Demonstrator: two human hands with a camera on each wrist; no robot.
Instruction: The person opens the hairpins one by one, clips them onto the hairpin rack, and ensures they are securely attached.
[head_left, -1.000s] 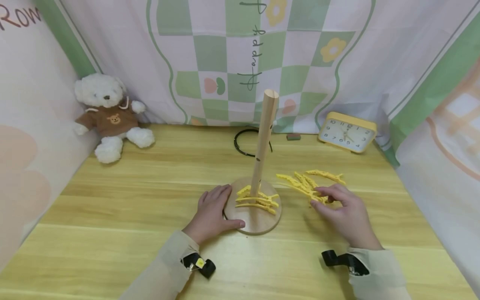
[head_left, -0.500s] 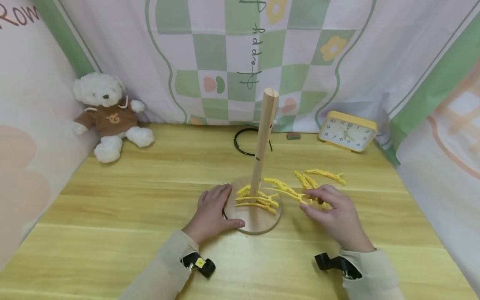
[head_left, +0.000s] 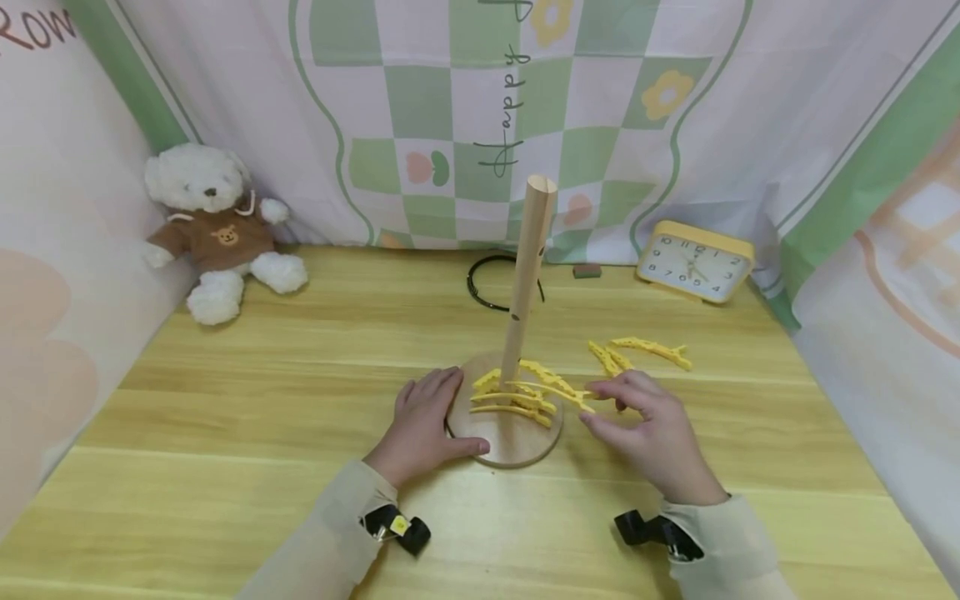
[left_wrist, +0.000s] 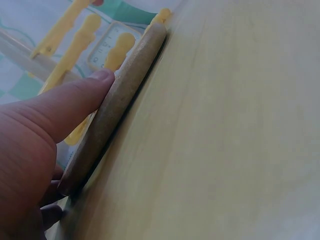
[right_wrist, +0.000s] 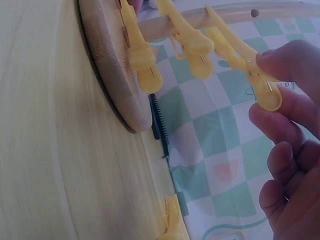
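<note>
A pale wooden post (head_left: 528, 267) stands upright on a round wooden base (head_left: 512, 450). Several yellow alligator hair clips (head_left: 512, 410) sit low around the post. My left hand (head_left: 423, 429) holds the left side of the base, its thumb along the rim in the left wrist view. Between thumb and fingers, my right hand (head_left: 647, 425) pinches the tail of another yellow hair clip (right_wrist: 263, 90). That clip's two long arms are spread apart, their tips close to the post just above the other clips. Whether they touch it I cannot tell.
Loose yellow clips (head_left: 651, 349) lie right of the base. Behind the post are a black hoop (head_left: 472, 287) and a small dark block (head_left: 587, 272). A yellow alarm clock (head_left: 693, 262) stands back right, a white teddy bear (head_left: 225, 237) back left.
My right hand has moved left from the loose clips, carrying one pinched clip with its arms spread, up to the post. The left hand has stayed on the base.
</note>
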